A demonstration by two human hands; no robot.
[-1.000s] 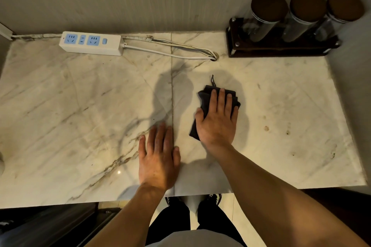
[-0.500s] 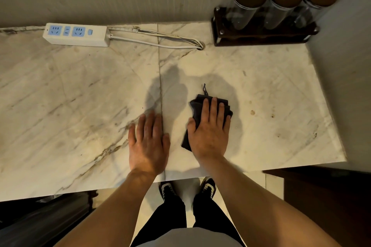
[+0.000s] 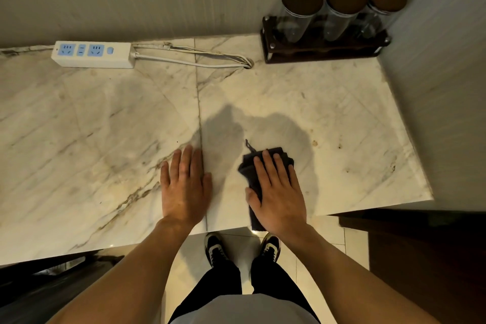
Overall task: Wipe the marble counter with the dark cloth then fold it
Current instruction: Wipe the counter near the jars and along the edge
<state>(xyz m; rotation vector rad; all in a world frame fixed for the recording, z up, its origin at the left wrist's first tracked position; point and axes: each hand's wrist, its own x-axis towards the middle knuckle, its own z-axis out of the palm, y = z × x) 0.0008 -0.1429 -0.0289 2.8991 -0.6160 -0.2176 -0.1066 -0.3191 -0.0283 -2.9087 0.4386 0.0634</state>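
The dark cloth (image 3: 248, 172) lies folded small on the marble counter (image 3: 92, 139), close to its front edge, with a little loop sticking out at its far corner. My right hand (image 3: 277, 192) presses flat on top of the cloth and covers most of it; the cloth's near end reaches the counter's edge. My left hand (image 3: 185, 185) rests flat on the bare marble just left of the seam between the two slabs, fingers together, holding nothing.
A white power strip (image 3: 93, 55) with its cable lies along the back wall. A dark wooden rack with three lidded glass jars (image 3: 323, 34) stands at the back right corner. Small brown spots (image 3: 314, 143) mark the marble right of the cloth. A wall bounds the right side.
My right hand has dragged the cloth back toward the front edge of the counter. My left hand stays flat in about the same spot. The view has pulled back a little.
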